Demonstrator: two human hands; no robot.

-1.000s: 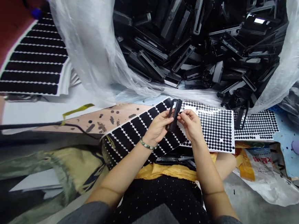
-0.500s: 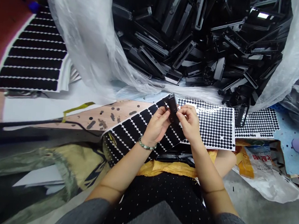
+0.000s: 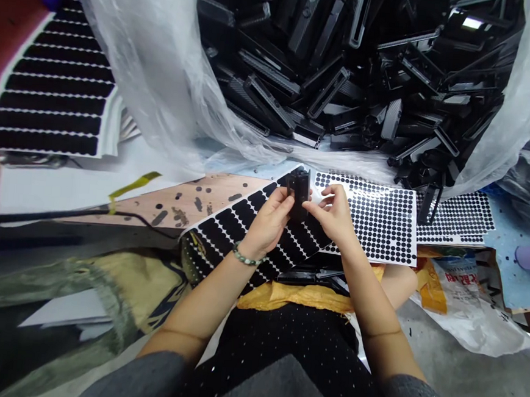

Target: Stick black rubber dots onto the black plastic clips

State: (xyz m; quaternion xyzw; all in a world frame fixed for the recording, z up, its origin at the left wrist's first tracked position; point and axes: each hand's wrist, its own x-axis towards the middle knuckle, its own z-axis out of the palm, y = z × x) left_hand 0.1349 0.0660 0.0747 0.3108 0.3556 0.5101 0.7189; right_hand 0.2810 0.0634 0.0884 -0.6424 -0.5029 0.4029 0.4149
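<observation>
The black plastic part has turned in the hands: a second ago its patterned face and slot showed, and now it stands nearly upright with a plain dark side toward the camera. The left hand is clamped on its left edge. The right hand now lays its thumb against the lower right of the part; whether its fingers close on it, I cannot tell. The part is above the striped sticker sheet, beside the dotted sheet. The turn suggests that work has moved to another face.
</observation>
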